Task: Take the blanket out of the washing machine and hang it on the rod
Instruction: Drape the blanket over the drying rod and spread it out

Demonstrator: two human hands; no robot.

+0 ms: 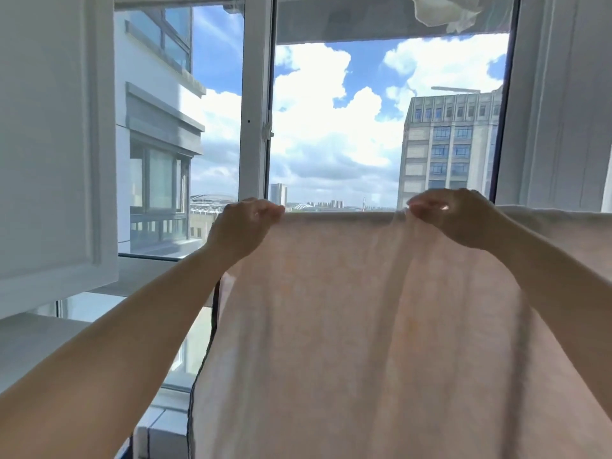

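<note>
- Fingers (pixel 265 212) of the left hand (pixel 243 226): curled, pinching the top-left corner of the pale pink, thin woven blanket (pixel 347 326).
- Right hand (pixel 453 217): fingers bunched, gripping the same top edge further right.
- Blanket: draped, top edge level between the hands, hanging down near the viewer; rod itself hidden under the fold.
- Beyond: white-framed window (pixel 256 127), far buildings, cloudy sky.
- Handling note: probably best to draw both hands apart, keeping the edge taut and level, smoothing the creases.

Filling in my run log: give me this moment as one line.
pale pink cloth blanket: held up before window | left hand: pinches top edge | right hand: pinches top edge | rod: unseen
</note>
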